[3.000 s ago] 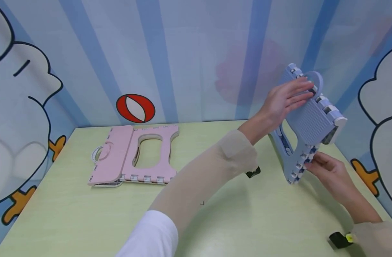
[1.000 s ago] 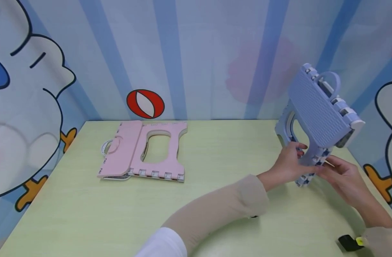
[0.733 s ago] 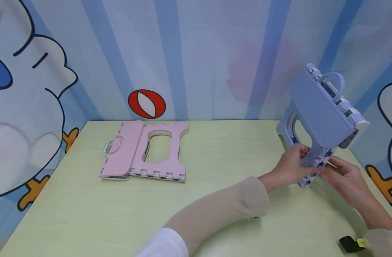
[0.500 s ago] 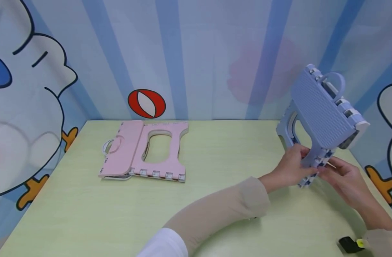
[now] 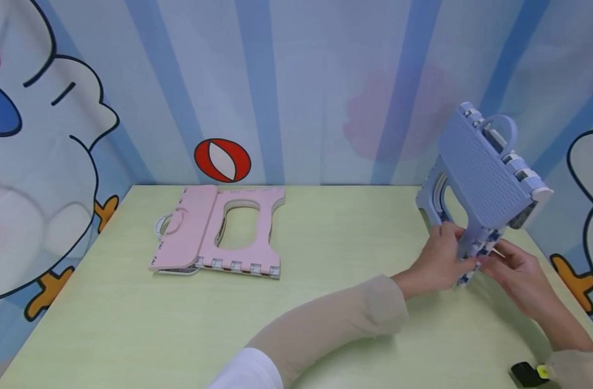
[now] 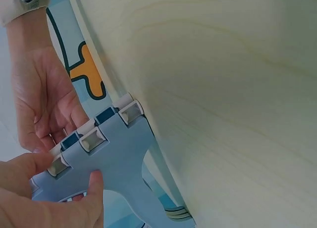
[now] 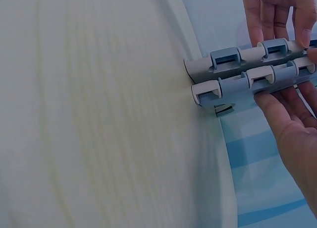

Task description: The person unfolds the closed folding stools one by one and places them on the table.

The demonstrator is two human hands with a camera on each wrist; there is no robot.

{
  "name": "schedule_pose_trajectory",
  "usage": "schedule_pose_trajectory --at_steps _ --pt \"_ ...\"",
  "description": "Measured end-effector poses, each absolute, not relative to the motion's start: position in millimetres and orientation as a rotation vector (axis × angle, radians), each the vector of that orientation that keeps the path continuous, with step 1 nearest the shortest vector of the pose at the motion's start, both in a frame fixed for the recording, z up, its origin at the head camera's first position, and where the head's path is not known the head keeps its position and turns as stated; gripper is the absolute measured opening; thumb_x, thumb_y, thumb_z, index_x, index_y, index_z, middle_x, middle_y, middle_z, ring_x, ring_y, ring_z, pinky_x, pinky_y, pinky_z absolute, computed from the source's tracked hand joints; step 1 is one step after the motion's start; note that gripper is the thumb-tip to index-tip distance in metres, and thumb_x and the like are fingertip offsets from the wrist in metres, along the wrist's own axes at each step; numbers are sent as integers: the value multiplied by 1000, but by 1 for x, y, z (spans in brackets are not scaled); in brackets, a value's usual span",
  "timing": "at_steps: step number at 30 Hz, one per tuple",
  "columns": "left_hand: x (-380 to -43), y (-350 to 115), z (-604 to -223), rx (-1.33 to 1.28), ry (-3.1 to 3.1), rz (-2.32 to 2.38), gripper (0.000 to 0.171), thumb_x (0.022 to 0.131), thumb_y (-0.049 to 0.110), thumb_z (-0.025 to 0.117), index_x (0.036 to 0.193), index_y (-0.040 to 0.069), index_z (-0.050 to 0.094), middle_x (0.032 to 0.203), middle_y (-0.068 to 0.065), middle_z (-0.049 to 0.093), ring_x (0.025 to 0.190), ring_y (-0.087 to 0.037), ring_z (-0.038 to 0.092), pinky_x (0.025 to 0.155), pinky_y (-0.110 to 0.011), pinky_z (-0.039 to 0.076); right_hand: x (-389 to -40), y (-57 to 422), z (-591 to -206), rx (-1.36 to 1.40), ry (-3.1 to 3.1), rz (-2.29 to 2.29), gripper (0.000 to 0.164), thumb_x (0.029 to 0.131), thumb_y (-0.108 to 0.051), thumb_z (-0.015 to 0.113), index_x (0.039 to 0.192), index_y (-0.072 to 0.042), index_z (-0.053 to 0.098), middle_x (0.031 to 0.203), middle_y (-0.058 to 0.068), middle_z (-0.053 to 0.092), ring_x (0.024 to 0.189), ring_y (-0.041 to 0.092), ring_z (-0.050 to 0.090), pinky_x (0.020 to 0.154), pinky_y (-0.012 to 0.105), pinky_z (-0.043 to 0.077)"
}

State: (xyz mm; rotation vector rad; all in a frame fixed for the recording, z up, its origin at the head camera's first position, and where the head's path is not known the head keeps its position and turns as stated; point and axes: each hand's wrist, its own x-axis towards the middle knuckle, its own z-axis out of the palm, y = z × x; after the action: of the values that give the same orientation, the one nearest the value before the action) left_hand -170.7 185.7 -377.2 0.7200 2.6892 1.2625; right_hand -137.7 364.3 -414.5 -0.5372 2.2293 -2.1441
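A blue folding stool [image 5: 486,162] stands tilted and partly folded on the right of the table, its ribbed top slanting and its arched handle [image 5: 507,129] uppermost. My left hand [image 5: 439,259] grips the near edge of its leg panel, fingers passing into the oval cutout. At the hinged edge on the other side, my right hand [image 5: 520,275] pinches the leg, its fingertips partly hidden behind the panel. Both thumbs come close together there. Hinge knuckles [image 6: 93,139] show between the hands in the left wrist view, and two hinge rows [image 7: 233,89] lie side by side in the right wrist view.
A pink folding stool [image 5: 238,251] lies flat and folded on the left of the pale green table [image 5: 180,329]. Behind rises a striped blue backdrop [image 5: 316,97] with cartoon prints. A black strap end [image 5: 527,374] hangs by the right sleeve.
Since three seconds ago my left hand has come down from the stool's top edge to its near leg. My right hand keeps its hold. Over the last half second little differs.
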Motion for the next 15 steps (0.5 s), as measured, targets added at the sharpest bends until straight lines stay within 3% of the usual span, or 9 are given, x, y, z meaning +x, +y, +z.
schedule_pose_trajectory --at_steps 15 --pt "-171 178 -378 753 2729 1177 49 85 30 65 124 17 37 108 7 38 90 0 42 70 -10 37 -141 364 -420 -590 2288 -2115 56 94 8 41 145 -6 24 140 -8 35 114 -2 47 83 15 45"
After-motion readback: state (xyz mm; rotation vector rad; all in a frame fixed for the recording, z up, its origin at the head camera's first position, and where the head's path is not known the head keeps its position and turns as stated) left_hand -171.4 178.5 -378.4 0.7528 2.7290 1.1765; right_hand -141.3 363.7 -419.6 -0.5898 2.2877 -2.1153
